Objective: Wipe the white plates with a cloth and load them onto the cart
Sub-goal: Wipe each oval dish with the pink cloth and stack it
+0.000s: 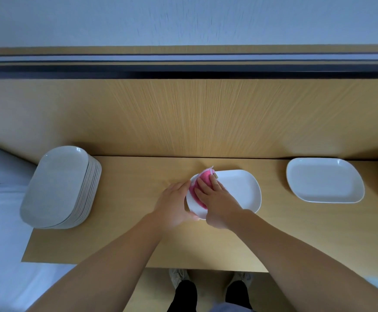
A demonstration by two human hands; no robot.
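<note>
Left hand grips plate end | right hand flat, pressing cloth | plate long axis left-right, perhaps tilted

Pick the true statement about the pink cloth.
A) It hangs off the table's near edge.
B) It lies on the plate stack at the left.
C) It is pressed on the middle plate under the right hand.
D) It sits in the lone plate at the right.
C: the right hand presses the cloth flat on the middle plate, while the left hand holds that plate's rim.
</note>
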